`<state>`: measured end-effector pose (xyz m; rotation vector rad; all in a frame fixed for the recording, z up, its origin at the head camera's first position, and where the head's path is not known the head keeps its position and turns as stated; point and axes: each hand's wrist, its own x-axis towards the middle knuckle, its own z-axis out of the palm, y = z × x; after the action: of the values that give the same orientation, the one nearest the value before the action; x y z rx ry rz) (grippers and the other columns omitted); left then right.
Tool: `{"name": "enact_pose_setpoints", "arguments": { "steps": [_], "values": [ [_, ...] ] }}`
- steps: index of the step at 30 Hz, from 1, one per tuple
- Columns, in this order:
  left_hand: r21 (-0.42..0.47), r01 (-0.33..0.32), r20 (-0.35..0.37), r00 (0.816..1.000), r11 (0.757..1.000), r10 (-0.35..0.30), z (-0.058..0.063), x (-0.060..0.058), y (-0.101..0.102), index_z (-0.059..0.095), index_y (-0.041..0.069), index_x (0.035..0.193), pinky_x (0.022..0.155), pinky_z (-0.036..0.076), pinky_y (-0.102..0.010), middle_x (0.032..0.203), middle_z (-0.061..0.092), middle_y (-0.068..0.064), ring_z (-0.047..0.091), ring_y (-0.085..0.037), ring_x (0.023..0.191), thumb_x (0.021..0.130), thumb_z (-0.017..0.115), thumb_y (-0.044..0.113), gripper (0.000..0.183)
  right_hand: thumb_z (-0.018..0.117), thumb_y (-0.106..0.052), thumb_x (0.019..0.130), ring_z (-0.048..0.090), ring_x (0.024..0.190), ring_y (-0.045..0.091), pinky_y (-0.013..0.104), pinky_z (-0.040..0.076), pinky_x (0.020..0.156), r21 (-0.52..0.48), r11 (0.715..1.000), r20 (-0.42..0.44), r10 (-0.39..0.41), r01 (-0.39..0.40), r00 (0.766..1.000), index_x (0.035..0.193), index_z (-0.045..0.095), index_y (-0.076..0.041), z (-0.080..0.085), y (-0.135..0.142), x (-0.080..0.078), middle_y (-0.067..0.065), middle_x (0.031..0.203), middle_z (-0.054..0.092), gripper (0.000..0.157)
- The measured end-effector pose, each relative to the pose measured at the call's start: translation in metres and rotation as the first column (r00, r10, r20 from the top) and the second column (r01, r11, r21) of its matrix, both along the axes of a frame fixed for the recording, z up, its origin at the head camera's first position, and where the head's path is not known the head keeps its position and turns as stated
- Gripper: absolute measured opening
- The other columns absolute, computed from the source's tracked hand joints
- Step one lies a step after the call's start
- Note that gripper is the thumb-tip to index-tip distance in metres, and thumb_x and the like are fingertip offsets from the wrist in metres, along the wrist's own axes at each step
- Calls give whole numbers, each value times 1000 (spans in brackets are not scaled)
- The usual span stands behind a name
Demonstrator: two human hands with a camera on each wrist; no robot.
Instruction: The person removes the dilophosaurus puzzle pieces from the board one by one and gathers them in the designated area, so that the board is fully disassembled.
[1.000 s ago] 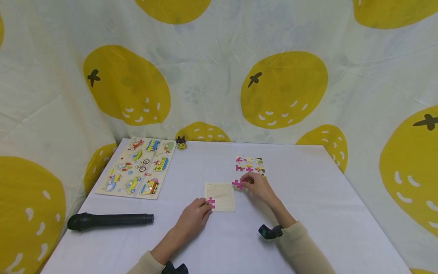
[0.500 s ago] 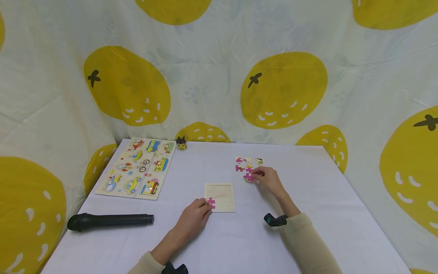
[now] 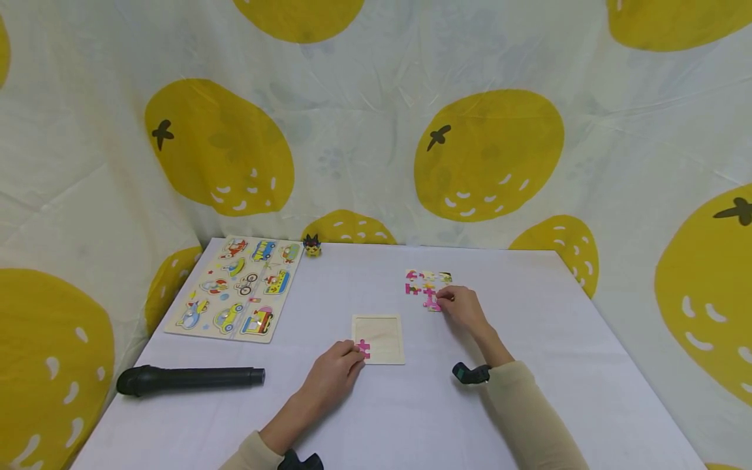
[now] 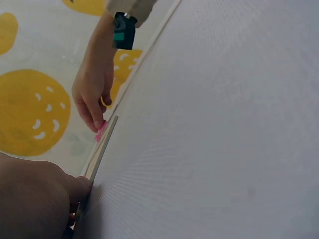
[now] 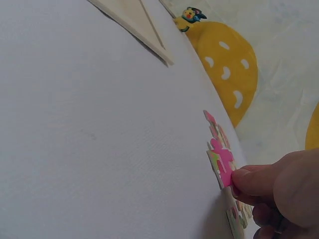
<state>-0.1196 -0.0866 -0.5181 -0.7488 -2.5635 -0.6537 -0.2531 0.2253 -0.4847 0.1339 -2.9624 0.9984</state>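
Note:
My left hand [image 3: 331,372] grips the left edge of a small square wooden puzzle tray [image 3: 386,333], thumb along its near side in the left wrist view. One pink jigsaw piece [image 3: 365,350] lies in the tray's near left corner, beside the fingertips. Beyond the tray to the right, my right hand [image 3: 463,307] pinches another pink jigsaw piece [image 5: 224,167] between thumb and fingers, low over the table. That piece is at the near side of a group of loose jigsaw pieces [image 3: 413,288] in pink, yellow and green. The fingers hide part of this group.
A board of vehicle pictures [image 3: 235,287] lies at the back left. A black microphone [image 3: 190,378] rests in front of it. A small yellow figurine [image 3: 313,246] stands at the table's back edge, before a fruit-print curtain [image 3: 364,130].
My right hand has moved back and to the right, away from the tray's far right corner, taking the pink jigsaw piece to the loose group. My left hand has stayed on the tray.

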Motion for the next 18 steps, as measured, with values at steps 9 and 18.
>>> {"name": "enact_pose_setpoints", "arguments": {
  "steps": [9,18],
  "values": [
    [-1,1,-52,999,1000,-1,-4,-2,1,77,11,94,78,57,-26,94,65,2,60,-11,86,85,79,13,9,67,-7,94,62,90,26,43,53,82,52,998,-95,25,-20,995,99,75,0,-5,-6,1,15,100,72,12],
    [12,-5,-21,1000,1000,6,-5,-2,-1,77,11,94,79,57,-27,97,65,2,61,-11,88,86,79,16,10,70,-12,92,61,81,21,26,50,67,8,999,-119,40,-40,992,100,73,-1,14,-34,17,12,94,72,14]
  ]
}}
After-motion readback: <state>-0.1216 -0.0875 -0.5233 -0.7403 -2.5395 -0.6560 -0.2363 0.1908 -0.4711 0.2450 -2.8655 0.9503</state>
